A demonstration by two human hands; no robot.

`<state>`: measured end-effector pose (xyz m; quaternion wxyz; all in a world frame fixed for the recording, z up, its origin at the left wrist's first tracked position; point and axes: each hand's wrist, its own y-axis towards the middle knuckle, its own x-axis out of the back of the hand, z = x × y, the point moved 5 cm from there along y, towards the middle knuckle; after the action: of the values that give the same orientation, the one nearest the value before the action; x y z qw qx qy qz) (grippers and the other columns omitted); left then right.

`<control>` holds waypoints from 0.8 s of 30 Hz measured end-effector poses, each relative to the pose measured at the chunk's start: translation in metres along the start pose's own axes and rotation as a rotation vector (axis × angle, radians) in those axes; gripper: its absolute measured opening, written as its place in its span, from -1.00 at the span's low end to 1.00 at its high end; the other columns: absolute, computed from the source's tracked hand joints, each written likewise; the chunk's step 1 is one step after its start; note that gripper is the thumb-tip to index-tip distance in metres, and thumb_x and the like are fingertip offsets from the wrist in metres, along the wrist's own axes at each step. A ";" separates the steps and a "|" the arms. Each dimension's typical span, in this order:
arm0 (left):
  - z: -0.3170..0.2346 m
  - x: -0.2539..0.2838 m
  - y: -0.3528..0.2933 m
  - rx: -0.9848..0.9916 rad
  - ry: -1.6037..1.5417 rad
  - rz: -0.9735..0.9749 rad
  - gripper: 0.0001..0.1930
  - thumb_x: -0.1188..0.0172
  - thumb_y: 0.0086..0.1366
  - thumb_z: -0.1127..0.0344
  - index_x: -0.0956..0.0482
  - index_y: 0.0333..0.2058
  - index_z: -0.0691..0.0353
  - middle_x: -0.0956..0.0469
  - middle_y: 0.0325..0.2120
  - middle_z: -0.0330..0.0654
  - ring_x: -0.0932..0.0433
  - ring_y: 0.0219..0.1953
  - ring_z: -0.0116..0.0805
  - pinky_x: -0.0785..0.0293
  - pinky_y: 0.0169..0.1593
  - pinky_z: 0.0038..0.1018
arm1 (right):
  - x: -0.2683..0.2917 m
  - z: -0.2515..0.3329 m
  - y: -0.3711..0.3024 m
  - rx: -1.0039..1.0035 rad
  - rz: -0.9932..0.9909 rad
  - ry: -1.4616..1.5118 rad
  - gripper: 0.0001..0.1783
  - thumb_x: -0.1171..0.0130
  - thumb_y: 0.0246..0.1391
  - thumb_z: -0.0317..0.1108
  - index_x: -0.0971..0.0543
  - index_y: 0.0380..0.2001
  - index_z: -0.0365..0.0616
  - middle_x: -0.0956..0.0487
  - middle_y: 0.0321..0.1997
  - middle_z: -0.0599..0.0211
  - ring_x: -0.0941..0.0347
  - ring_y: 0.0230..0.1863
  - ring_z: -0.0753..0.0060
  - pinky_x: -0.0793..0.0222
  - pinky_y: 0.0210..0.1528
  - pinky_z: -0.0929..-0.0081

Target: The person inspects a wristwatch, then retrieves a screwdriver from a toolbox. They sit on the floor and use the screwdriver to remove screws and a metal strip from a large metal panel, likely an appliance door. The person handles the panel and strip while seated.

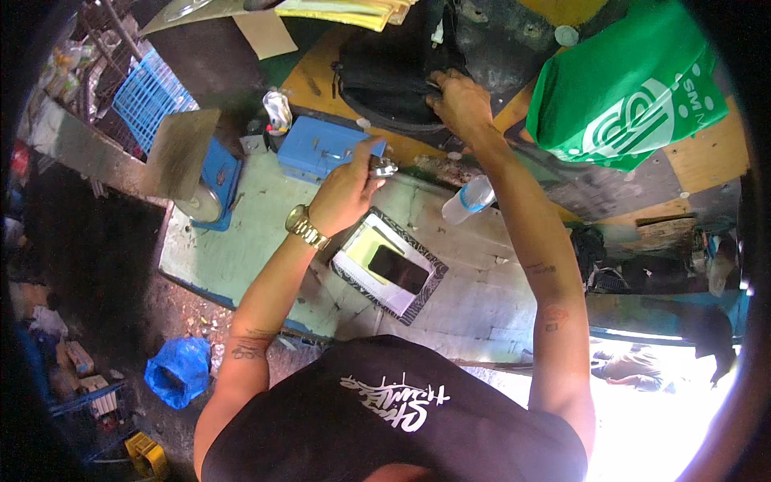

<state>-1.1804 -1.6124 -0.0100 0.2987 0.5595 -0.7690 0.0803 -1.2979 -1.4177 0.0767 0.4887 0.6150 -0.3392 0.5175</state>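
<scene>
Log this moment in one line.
Left hand: holding shiny metal item, by blue box | Right hand: touching black bag | Bench: phone on papers, clear bottle

Dim and cluttered, with white light (658,438) flooding the lower right.
A long, scuffed worktop (261,217), pale greenish at its left, lies before patched boarding (309,88) in yellow and grey; debris-strewn brown floor (181,309) shows below its left end, with deep shadow (96,257) further left.
</scene>
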 end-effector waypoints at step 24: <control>0.036 0.006 0.102 -0.457 0.732 0.311 -0.35 -0.07 0.14 0.59 -0.43 0.25 0.04 -0.52 0.15 -0.01 -0.53 0.12 0.07 -0.47 0.19 -0.17 | -0.007 -0.011 -0.020 -0.104 -0.034 0.250 -0.61 -0.32 0.07 -0.18 -0.65 -0.01 0.04 -0.64 -0.03 0.17 -0.56 0.00 -0.07 -0.48 0.05 0.07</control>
<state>-1.2879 -1.5967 -0.0140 0.6510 0.2918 -0.6856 0.1450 -1.2844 -1.4022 0.0649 0.5671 0.5253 -0.2916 0.5634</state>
